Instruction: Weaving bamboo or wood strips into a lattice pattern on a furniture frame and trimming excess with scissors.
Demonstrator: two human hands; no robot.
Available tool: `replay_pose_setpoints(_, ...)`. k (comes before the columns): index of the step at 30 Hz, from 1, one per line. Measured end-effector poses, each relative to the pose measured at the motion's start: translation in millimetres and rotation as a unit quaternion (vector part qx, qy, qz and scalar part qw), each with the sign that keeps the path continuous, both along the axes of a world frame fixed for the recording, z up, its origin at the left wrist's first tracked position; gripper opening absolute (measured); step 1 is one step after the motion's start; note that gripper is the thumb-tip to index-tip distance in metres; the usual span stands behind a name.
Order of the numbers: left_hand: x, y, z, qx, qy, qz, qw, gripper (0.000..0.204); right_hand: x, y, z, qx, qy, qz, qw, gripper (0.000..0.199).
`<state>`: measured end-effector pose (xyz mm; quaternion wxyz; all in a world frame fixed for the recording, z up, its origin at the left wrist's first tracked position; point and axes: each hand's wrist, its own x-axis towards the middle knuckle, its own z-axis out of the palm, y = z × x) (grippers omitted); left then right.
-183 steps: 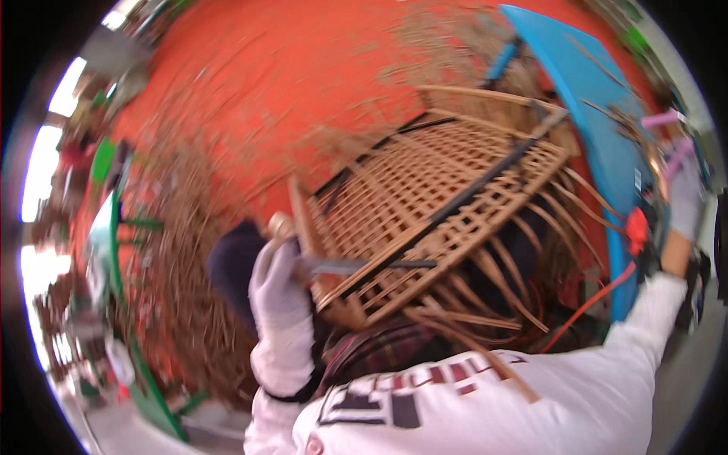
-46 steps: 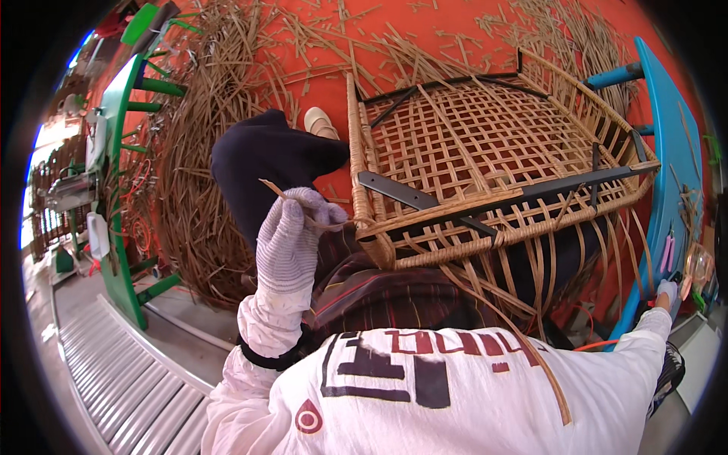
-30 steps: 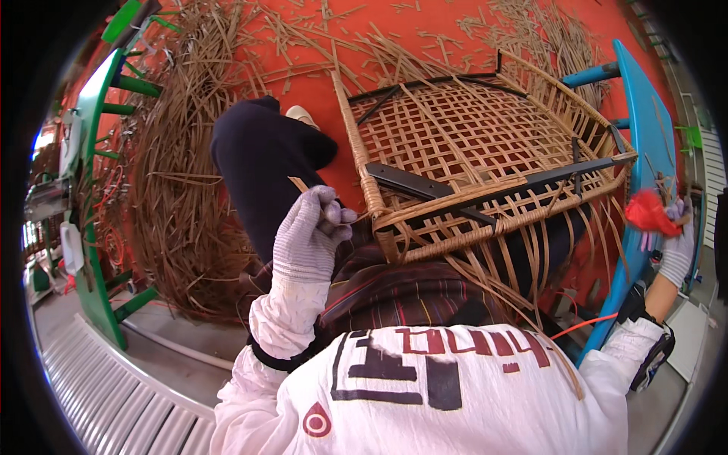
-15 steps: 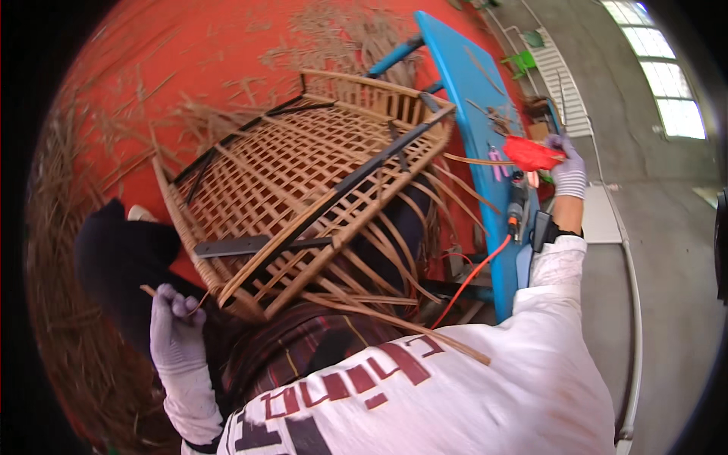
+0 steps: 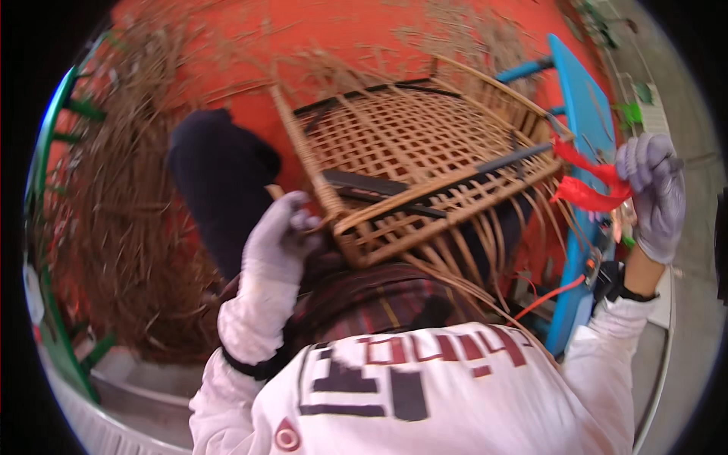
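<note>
A woven rattan seat frame (image 5: 379, 136) with dark metal bars lies tilted across my lap, loose rattan strands (image 5: 485, 243) trailing from its near right side. My gloved left hand (image 5: 277, 235) is closed at the frame's near left corner, pinching a rattan strip (image 5: 274, 192) whose pale end pokes out above the fingers. Off to the right, my gloved right hand (image 5: 654, 186) is raised beside the blue table, its fingers wrapped round a torn red strip (image 5: 591, 194) that looks like thin plastic or cloth. Part of that strip hangs over the frame's right corner.
The blue table (image 5: 588, 106) stands tilted in view on the right. On its near end lies a power tool (image 5: 591, 264), partly hidden, with an orange cord (image 5: 550, 297). Heaped rattan scraps (image 5: 125, 212) cover the left floor, beside a green metal frame (image 5: 47, 303).
My right hand has lifted the red strip from the table and drawn it nearer, where it now hangs spread out. My left hand stays at the frame's corner. The whole view has swung left.
</note>
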<state>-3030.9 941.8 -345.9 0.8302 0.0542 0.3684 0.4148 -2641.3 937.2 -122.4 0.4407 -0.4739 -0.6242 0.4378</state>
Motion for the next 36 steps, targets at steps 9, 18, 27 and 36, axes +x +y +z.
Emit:
replay_pose_setpoints(9,-40.6,-19.3,-23.3,-0.046,0.069,-0.035,0.996,0.021,-176.6,40.3,-60.6,-0.002,-0.483,0.185,0.856,0.021)
replay_pose_setpoints(18,-58.8,-25.7,-42.7,-0.025,-0.052,-0.069,0.996,0.018,-227.2,43.4,-70.1,0.054,-0.620,0.289,0.727,0.023)
replay_pose_setpoints(27,-61.3,-22.0,-48.1,-0.107,-0.108,-0.134,0.979,0.019,-248.8,33.2,-76.0,-0.109,-0.543,0.242,0.797,0.025)
replay_pose_setpoints(36,-58.5,-23.5,-56.4,-0.059,0.023,-0.200,0.978,0.017,-264.8,29.9,-74.1,-0.466,-0.404,0.100,0.781,0.032)
